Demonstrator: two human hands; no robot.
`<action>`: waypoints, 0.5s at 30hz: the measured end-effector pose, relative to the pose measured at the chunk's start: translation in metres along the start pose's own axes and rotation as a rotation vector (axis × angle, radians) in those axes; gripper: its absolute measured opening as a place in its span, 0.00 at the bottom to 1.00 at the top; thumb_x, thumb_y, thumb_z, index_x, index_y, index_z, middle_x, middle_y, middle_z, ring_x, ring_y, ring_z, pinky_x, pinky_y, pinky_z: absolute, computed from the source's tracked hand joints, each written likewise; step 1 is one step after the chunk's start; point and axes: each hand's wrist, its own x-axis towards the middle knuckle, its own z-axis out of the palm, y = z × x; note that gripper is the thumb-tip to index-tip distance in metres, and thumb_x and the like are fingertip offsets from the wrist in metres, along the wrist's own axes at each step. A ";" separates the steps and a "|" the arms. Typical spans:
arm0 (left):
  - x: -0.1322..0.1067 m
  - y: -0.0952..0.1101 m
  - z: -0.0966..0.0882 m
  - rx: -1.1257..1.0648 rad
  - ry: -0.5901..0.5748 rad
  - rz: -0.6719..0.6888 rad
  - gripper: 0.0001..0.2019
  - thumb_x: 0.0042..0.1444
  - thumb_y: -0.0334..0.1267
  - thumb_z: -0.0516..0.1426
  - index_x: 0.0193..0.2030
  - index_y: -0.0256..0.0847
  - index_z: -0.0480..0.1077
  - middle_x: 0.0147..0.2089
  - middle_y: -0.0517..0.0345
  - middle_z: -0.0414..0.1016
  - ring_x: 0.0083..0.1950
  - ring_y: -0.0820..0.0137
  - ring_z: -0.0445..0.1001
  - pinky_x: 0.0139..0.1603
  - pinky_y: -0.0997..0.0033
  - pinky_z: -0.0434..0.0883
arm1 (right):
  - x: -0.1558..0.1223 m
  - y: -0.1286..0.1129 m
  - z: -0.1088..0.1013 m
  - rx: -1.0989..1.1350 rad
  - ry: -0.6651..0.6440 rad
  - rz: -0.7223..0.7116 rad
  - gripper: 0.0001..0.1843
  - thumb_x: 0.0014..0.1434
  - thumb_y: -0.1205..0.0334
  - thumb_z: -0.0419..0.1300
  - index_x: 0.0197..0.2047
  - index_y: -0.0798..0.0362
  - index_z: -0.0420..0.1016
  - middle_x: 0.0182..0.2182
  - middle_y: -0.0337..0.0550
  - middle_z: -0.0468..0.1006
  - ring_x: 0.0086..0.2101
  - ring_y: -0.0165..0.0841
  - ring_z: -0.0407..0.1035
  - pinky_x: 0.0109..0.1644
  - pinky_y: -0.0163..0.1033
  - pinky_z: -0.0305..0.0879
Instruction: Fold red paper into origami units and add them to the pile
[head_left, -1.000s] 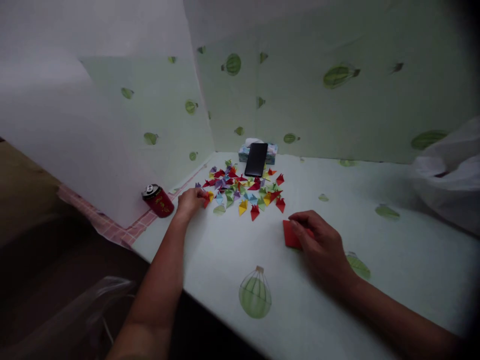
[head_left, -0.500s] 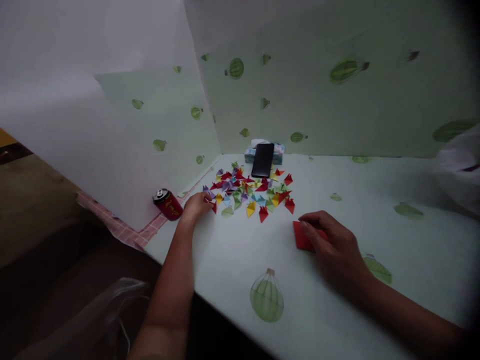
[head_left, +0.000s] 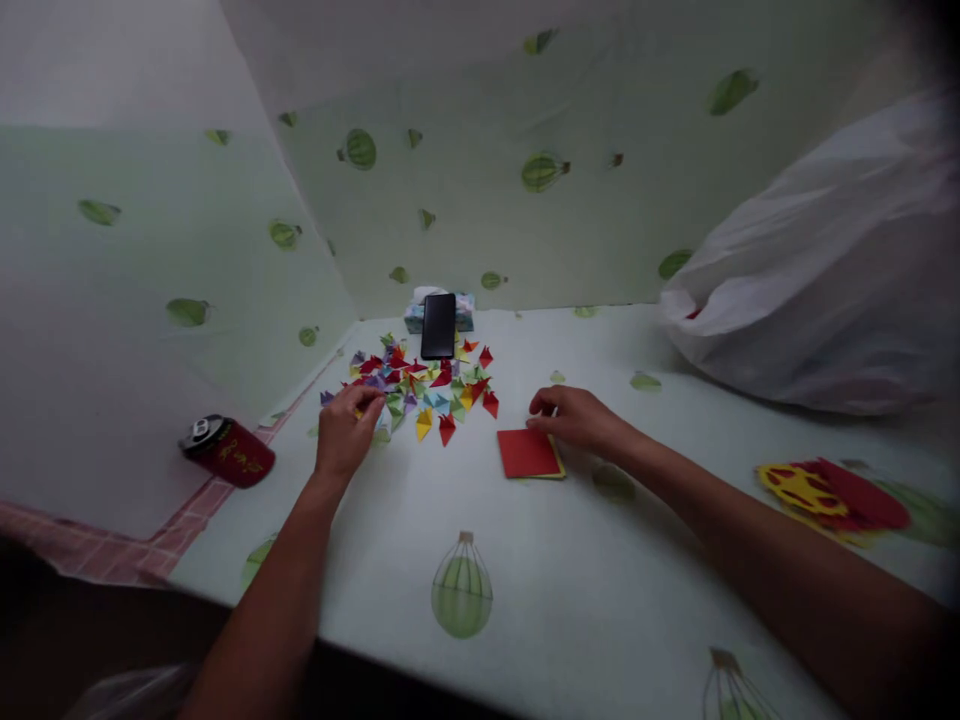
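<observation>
Small folded paper cranes (head_left: 424, 424) in red, yellow, green, purple and blue lie in a loose pile at the back left of the table. My left hand (head_left: 346, 432) is at the pile's near left side, its fingers drawn together; whatever they pinch is hidden. A small stack of square paper (head_left: 527, 453) lies flat to the right of the pile, red on top with a yellow edge showing beneath. My right hand (head_left: 576, 416) reaches over the stack's far right corner, fingers bent and closed at the red sheet's edge.
Behind the cranes a black phone (head_left: 438, 326) leans on a tissue box (head_left: 465, 312). A dark red drink can (head_left: 229, 450) appears tilted at the left. On the right are a large white plastic bag (head_left: 817, 270) and red and yellow cut-out pieces (head_left: 832, 495).
The view has swung right, bringing in the bag and the cut-outs. My right hand has shifted to the far corner of the paper, uncovering more red. My left hand stays by the cranes.
</observation>
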 end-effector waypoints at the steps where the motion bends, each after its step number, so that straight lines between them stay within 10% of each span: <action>1: -0.002 0.004 0.004 -0.017 -0.017 0.032 0.09 0.59 0.40 0.56 0.37 0.41 0.75 0.40 0.53 0.79 0.41 0.64 0.75 0.49 0.65 0.70 | 0.000 0.002 0.001 -0.018 -0.036 -0.004 0.10 0.55 0.60 0.64 0.40 0.53 0.78 0.37 0.47 0.79 0.35 0.38 0.73 0.36 0.39 0.64; 10: -0.021 0.034 0.029 -0.131 -0.159 0.219 0.07 0.60 0.38 0.57 0.34 0.42 0.76 0.36 0.53 0.79 0.40 0.63 0.76 0.46 0.65 0.71 | -0.015 -0.013 -0.002 -0.251 -0.230 -0.111 0.32 0.40 0.46 0.74 0.46 0.50 0.77 0.45 0.49 0.73 0.37 0.42 0.71 0.31 0.39 0.59; 15: -0.027 0.040 0.034 -0.177 -0.143 0.240 0.06 0.60 0.37 0.57 0.35 0.42 0.76 0.36 0.52 0.79 0.41 0.63 0.75 0.48 0.62 0.70 | -0.020 -0.023 -0.006 -0.292 -0.174 -0.092 0.27 0.44 0.46 0.74 0.43 0.51 0.78 0.42 0.50 0.75 0.38 0.44 0.72 0.34 0.41 0.62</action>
